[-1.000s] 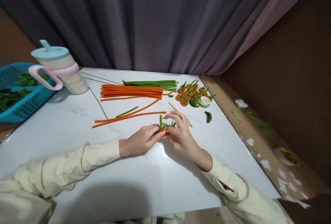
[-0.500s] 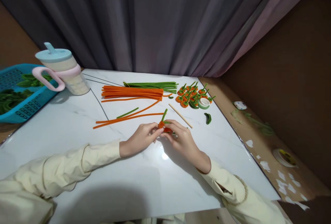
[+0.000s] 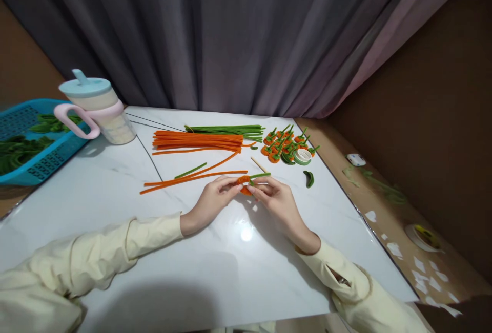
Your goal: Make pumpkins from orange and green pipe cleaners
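My left hand (image 3: pixel 212 201) and my right hand (image 3: pixel 277 201) pinch a small orange coil with a green stem (image 3: pixel 248 182) between their fingertips, just above the white marble table (image 3: pixel 115 205). The green stem points right and lies nearly level. Two loose orange pipe cleaners (image 3: pixel 184 178) and a short green piece (image 3: pixel 190 170) lie just beyond my left hand. A wooden stick (image 3: pixel 255 161) pokes out behind my right hand.
Bundles of orange (image 3: pixel 196 141) and green pipe cleaners (image 3: pixel 226 129) lie farther back. A heap of finished orange coils (image 3: pixel 282 144) sits by a tape roll (image 3: pixel 303 156) and a green curl (image 3: pixel 308 178). A lidded cup (image 3: pixel 96 110) and a blue basket (image 3: pixel 26 141) stand left.
The green stem has swung from upright to lying toward the right as both hands turned the coil. My hands have shifted slightly away from me.
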Demonstrator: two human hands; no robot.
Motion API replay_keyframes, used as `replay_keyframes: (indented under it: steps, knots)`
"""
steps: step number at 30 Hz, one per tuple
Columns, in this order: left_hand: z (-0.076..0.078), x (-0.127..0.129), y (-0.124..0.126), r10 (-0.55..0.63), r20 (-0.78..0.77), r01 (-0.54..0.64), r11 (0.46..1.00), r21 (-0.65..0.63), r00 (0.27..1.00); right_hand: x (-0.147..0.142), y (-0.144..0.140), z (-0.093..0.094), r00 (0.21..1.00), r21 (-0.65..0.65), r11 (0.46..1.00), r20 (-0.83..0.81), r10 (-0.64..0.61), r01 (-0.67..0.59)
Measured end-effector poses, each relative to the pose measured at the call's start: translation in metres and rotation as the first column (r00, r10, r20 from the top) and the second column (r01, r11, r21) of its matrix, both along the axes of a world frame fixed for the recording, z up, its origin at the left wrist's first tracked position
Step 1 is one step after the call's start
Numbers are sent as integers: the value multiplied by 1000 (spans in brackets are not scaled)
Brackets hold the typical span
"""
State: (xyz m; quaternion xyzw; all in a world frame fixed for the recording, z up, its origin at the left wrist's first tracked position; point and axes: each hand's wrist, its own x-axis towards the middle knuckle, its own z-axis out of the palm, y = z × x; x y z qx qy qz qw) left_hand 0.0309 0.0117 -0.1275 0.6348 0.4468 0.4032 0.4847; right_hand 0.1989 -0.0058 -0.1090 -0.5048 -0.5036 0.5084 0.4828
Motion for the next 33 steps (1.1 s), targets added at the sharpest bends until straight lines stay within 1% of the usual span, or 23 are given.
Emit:
replay_keyframes:
  steps: [1,3,6,8,10,13,18,22,27,30,33]
  knots:
    - [0,1,0,23,-6,-23,998,56,1000,-1,0,0,999,-20,1000,-42,-16,15]
    - [0,3,-1,86,-33,-82,988,128,996,-4,0,1,993,-53,998,-108,-47,42]
    - [1,4,0,201,-103,-188,974,123,974,-7,-1,4,986,-89,994,-146,-74,61]
    - [2,5,1,256,-151,-236,962,135,955,-8,-2,5,985,-106,992,-147,-88,73]
    - [2,5,2,286,-177,-256,951,174,942,-9,-2,4,983,-115,989,-149,-106,89]
    - [-2,7,3,312,-177,-270,936,226,933,-10,-1,3,979,-120,987,-164,-124,105]
    - [-5,9,7,331,-213,-263,919,292,919,-13,-1,2,980,-122,988,-163,-115,96]
    - [-1,6,11,286,-222,-202,920,337,932,-11,-1,1,983,-137,985,-136,-121,102]
    - [6,2,14,141,-187,-71,939,337,972,-5,1,1,987,-142,986,-118,-105,88]
    - [12,-1,15,29,-163,21,955,297,986,-2,3,2,989,-136,987,-111,-97,81]
    - [20,-3,15,-80,-129,107,969,221,988,-1,3,2,990,-129,989,-111,-91,76]
